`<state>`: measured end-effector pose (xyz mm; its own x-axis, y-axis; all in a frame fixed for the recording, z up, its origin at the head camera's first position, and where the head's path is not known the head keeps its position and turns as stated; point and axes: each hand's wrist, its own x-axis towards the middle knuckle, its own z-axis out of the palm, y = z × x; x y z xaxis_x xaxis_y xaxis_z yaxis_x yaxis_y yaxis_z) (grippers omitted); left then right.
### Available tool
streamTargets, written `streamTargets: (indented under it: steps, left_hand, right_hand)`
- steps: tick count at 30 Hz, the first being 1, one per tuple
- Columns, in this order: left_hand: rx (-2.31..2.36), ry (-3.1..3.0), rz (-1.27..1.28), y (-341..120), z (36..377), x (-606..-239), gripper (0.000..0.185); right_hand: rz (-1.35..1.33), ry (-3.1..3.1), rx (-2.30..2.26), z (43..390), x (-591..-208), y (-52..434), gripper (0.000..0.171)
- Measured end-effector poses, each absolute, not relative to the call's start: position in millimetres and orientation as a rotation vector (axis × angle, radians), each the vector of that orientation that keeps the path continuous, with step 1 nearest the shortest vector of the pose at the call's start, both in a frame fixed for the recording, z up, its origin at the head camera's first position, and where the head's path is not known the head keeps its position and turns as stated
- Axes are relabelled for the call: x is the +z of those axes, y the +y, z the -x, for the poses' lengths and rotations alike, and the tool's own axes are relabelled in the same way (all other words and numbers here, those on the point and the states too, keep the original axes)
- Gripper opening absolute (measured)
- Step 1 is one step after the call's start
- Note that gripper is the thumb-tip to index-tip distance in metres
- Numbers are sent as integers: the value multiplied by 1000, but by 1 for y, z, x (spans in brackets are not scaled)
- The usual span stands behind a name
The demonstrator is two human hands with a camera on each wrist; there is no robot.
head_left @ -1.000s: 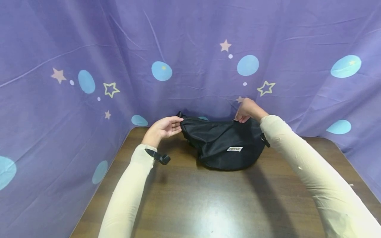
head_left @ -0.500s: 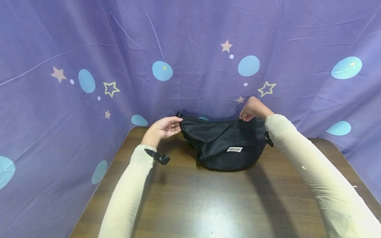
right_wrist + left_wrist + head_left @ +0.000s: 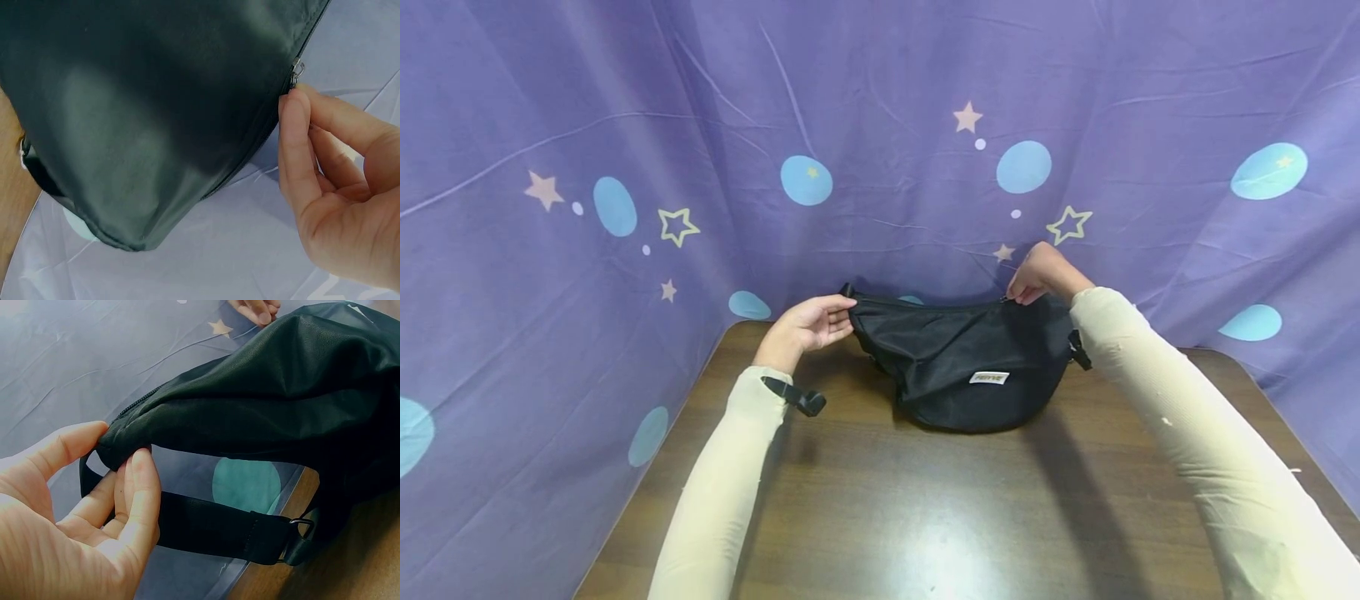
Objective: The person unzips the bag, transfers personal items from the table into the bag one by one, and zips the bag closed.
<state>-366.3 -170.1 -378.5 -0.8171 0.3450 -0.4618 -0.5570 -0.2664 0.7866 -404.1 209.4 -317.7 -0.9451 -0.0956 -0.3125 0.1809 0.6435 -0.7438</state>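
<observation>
A black waist bag (image 3: pixel 970 358) with a small white label stands on its rounded bottom on the brown table (image 3: pixel 887 517). My left hand (image 3: pixel 847 315) pinches the bag's left end between thumb and fingers; in the left wrist view the left hand (image 3: pixel 119 447) grips the fabric tip of the bag (image 3: pixel 281 394) just above the black strap (image 3: pixel 219 528). My right hand (image 3: pixel 1017 296) is at the right end of the top zipper. In the right wrist view the right hand (image 3: pixel 294 100) pinches just under the metal zipper pull (image 3: pixel 296 70) on the bag (image 3: pixel 144 106).
A purple curtain (image 3: pixel 625 125) with stars and blue dots closes in the table at the back and on both sides. A black strap buckle (image 3: pixel 801 402) lies by my left wrist. Another buckle (image 3: pixel 1078 350) hangs at the bag's right side.
My right hand has slid a little to the right along the top zipper. The left hand and the bag have stayed nearly still.
</observation>
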Motion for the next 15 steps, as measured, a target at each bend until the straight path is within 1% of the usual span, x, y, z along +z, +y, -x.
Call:
streamTargets:
  steps: [5,12,15]
  left_hand:
    - [2109,1418,275,-173,368,-381,39]
    - [2129,1411,286,-177,370,-382,37]
    - [2135,1402,286,-179,369,-382,38]
  right_hand:
    - [-44,2528,-1187,405,-316,220,5]
    - [-44,2556,-1154,405,-313,234,10]
    - [-56,2547,-1179,405,-313,239,10]
